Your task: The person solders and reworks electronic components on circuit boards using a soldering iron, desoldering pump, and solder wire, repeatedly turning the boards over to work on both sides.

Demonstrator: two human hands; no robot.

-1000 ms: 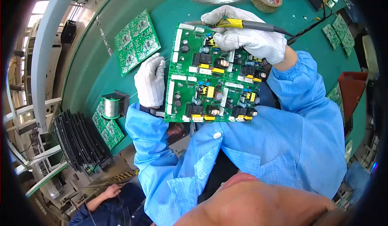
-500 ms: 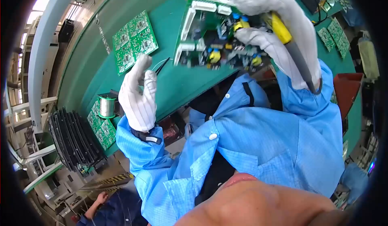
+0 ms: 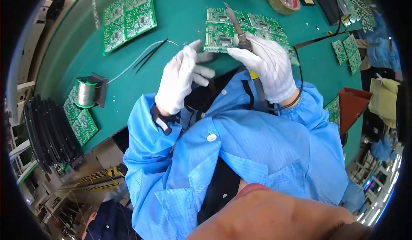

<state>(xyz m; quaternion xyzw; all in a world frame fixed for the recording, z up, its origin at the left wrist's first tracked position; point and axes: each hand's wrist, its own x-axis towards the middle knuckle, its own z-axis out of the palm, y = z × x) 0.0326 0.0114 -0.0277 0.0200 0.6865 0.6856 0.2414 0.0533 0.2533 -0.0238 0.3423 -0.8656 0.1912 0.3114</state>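
My right hand (image 3: 272, 68), in a white glove, is closed around a soldering iron (image 3: 240, 36) with a yellow-and-black handle. The iron's tip points up and away over a green circuit board (image 3: 216, 30). This board shows its solder side, and the hand covers part of its near edge; whether they touch I cannot tell. My left hand (image 3: 178, 77), also gloved and with a black wrist strap, is just left of the board. Its fingers are apart, slightly blurred, with nothing seen in them.
Another board panel (image 3: 131, 17) lies at the upper left. Below it are a solder wire spool (image 3: 86, 93) and a stack of black strips (image 3: 47, 132). A round tub (image 3: 283, 0) stands beyond the board; a red bin (image 3: 354, 107) is at right. The iron's cable (image 3: 301, 75) loops round my right wrist.
The board has gone from raised in my right hand, component side showing, to lower down with its solder side showing. My left hand has moved right, towards it. The iron's tip now points away.
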